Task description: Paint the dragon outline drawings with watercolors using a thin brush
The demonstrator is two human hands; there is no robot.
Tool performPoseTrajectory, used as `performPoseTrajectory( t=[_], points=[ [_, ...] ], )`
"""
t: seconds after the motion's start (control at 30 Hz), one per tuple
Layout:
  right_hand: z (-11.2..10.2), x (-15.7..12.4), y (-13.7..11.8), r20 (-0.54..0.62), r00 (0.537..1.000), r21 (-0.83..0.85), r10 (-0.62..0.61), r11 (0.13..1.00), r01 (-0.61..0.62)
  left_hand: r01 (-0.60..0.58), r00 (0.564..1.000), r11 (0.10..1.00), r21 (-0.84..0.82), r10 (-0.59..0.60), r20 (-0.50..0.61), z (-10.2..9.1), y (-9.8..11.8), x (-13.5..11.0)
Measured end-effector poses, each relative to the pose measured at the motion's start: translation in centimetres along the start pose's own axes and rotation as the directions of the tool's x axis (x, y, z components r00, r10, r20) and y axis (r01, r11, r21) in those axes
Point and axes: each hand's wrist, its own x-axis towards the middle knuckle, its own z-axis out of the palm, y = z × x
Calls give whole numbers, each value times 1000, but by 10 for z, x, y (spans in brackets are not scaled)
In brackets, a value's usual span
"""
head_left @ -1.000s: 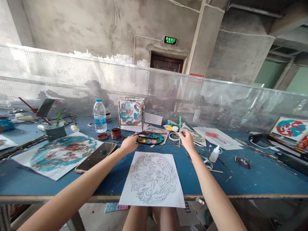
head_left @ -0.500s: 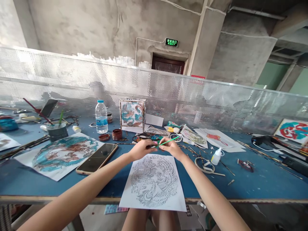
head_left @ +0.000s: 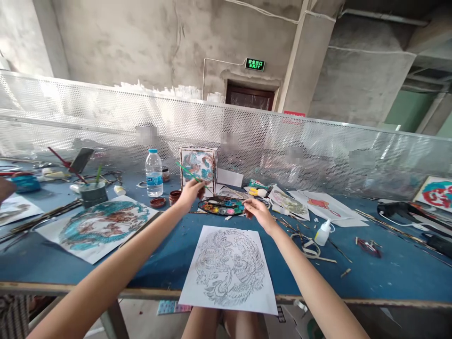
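Observation:
My left hand [head_left: 193, 192] is closed on a slim green paintbrush [head_left: 186, 169], raised in front of the framed dragon picture [head_left: 198, 165]. Beside the right end of the paint palette [head_left: 219, 206] is my right hand [head_left: 257, 212], its fingers loosely bent and apart with nothing seen in them. Whether it touches the palette I cannot tell. Nearer to me, a white sheet with a round black line drawing [head_left: 229, 268] lies between my forearms and overhangs the table's front edge. Left of my left hand stand an open jar of brown paint [head_left: 174, 197] and its lid [head_left: 157, 202].
A water bottle [head_left: 154, 174] and a grey cup with brushes [head_left: 93, 194] stand left, behind a painted turquoise sheet [head_left: 106, 226]. Right are a glue bottle [head_left: 322, 233], a tape ring and thin sticks. A perforated metal screen [head_left: 318, 150] runs along the back. Part of another person shows at far left.
My hands have moved apart. The left went forward and left with the paintbrush; the right let go of it and is beside the palette. My left forearm now covers most of the phone.

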Motion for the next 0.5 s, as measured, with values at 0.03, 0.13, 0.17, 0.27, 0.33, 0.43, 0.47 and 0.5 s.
performPoseTrajectory(
  t=[0.03,0.13,0.17,0.27,0.33,0.43,0.47,0.5],
  points=[
    [0,0,1,-4,1000,-7,8,1000,-8,0,998,1000,0,0,-60,-12,11,11],
    [1,1,4,18,1000,-51,25,998,-24,-45,968,991,127,75,-240,-60,50,38],
    [1,1,6,29,999,-69,28,997,-26,-79,940,966,245,154,-304,-79,63,44],
    [3,0,9,44,998,-120,36,992,-30,-6,834,684,730,406,-373,-143,95,52],
    [4,0,10,47,998,-156,33,987,-25,187,820,380,906,448,-357,-185,108,48],
    [4,-1,10,54,998,-202,30,979,-18,419,847,174,891,277,-453,-244,116,35],
    [4,-1,10,55,998,-216,31,976,-19,492,824,158,856,233,-517,-260,116,30],
    [4,-1,11,60,998,-228,30,974,-15,548,800,150,823,193,-568,-273,115,25]
  ],
)
